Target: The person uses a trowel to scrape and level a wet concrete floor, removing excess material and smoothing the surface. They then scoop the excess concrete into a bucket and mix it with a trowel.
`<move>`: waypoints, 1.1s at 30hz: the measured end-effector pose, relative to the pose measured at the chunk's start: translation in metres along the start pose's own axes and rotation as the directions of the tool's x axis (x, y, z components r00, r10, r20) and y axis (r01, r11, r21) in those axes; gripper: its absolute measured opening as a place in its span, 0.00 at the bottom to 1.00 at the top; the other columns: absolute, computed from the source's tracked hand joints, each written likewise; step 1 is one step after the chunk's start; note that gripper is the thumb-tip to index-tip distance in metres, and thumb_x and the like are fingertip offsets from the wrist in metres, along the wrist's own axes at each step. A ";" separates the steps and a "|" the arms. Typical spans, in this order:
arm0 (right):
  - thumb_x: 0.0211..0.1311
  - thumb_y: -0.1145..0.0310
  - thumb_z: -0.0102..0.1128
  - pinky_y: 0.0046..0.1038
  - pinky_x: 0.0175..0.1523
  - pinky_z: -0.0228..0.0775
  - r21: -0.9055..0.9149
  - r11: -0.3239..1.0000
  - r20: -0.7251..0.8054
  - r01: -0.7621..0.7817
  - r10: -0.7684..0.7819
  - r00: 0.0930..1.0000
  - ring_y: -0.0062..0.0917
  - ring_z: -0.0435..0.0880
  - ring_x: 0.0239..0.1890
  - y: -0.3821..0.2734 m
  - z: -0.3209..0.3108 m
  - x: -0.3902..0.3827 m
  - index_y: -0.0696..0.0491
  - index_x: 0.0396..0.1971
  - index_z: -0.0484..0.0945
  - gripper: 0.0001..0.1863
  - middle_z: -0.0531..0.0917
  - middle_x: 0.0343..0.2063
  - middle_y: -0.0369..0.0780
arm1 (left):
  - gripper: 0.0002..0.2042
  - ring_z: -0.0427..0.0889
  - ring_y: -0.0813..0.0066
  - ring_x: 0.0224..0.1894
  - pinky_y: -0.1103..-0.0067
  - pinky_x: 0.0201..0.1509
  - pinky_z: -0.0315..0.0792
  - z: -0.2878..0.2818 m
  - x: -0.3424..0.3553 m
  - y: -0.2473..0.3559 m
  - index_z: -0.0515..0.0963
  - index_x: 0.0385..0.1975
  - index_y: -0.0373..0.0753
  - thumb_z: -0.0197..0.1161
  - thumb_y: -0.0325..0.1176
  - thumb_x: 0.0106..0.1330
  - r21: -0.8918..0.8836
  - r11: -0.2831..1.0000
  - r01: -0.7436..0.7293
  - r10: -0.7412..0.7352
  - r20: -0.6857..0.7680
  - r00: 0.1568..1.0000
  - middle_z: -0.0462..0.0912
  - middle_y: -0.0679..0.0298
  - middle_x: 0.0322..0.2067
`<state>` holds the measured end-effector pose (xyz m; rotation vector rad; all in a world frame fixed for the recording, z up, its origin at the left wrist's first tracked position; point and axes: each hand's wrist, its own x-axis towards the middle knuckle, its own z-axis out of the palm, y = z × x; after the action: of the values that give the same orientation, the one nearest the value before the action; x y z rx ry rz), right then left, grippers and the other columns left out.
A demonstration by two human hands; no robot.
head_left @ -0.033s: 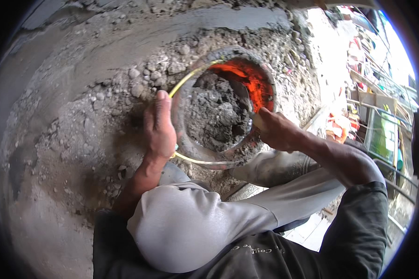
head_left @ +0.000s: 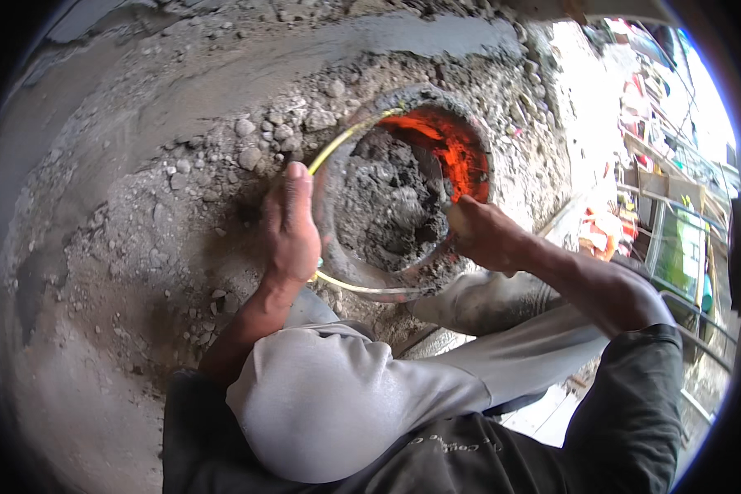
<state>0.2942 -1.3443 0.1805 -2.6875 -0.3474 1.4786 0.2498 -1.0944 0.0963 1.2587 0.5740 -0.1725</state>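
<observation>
A round bucket (head_left: 337,262) with a bright orange inner wall stands between my legs, holding wet grey mortar (head_left: 387,193). Its yellow handle (head_left: 336,147) curves over the left side of the rim. My left hand (head_left: 293,230) lies against that side, touching the handle, its fingers stretched out. At the right side of the rim, my right hand (head_left: 487,233) is closed around the grip of a trowel (head_left: 433,169). The trowel's grey blade sits in the mortar beside the orange wall, partly covered by it. Most of the grip is hidden in my fist.
Rubble and loose stones (head_left: 251,156) surround the bucket on the left and far side. A strip of smooth grey mortar (head_left: 420,34) runs along the far side. My bent legs (head_left: 502,350) are close to the bucket's near side. Metal bars and mixed clutter (head_left: 675,206) stand at the right.
The view has shifted a little, so the bucket and rubble appear slightly further right. Both hands keep their places at the bucket and on the trowel.
</observation>
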 end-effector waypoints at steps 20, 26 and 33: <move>0.59 0.72 0.48 0.20 0.15 0.62 0.632 -0.643 0.291 -0.434 -0.322 0.901 0.16 0.67 0.12 -0.063 0.032 -0.015 0.58 0.36 0.68 0.07 0.70 0.20 0.33 | 0.15 0.60 0.85 0.32 0.83 0.35 0.58 0.000 0.001 -0.012 0.66 0.25 0.35 0.44 0.39 0.73 -0.099 0.978 -0.186 0.180 -0.064 0.981 0.63 0.71 0.26; 0.63 0.67 0.44 0.21 0.16 0.73 0.311 -0.880 -0.017 -0.360 -0.383 0.923 0.22 0.76 0.14 -0.030 0.029 -0.030 0.68 0.44 0.68 0.18 0.76 0.23 0.42 | 0.24 0.68 0.70 0.58 0.77 0.63 0.59 -0.006 0.005 -0.013 0.66 0.54 0.22 0.47 0.41 0.72 -0.055 0.997 -0.059 0.058 -0.027 0.998 0.71 0.50 0.54; 0.62 0.67 0.49 0.24 0.17 0.74 0.929 0.161 0.347 -0.333 -0.067 0.936 0.27 0.80 0.17 0.008 -0.079 -0.096 0.65 0.48 0.66 0.20 0.78 0.22 0.45 | 0.27 0.65 0.68 0.60 0.76 0.66 0.56 0.002 0.001 -0.003 0.63 0.57 0.21 0.46 0.43 0.72 -0.128 0.992 0.014 -0.014 0.001 1.000 0.68 0.47 0.57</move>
<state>0.3124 -1.3689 0.3019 -1.3604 0.7113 1.3612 0.2501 -1.0967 0.0938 1.1307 0.5852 -0.1457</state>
